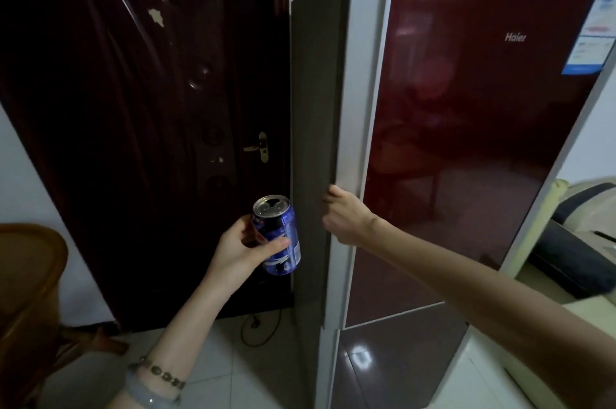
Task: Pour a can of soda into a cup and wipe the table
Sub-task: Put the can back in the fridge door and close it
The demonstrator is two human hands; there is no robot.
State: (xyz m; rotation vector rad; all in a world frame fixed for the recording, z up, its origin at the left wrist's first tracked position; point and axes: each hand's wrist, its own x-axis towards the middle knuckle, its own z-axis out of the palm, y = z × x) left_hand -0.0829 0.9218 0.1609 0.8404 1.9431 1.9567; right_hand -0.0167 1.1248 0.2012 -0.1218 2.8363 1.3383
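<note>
The left hand [240, 250] clasps the blue soda can [281, 238] in its fingers, nearly upright just beside the red Haier refrigerator door [466, 115], presumably so nothing spills, while the right hand [345, 218] curls its fingers round that door's edge, probably to swing it; no cup shows.

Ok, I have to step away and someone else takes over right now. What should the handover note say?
Left hand holds the blue soda can, slightly tilted; its top looks already opened.
Right hand grips the edge of the red fridge door, fingers curled round it.
No cup or table is in view.
Done: can in hand.
Left: let go of the door, pour into a cup, wipe the table.
</note>
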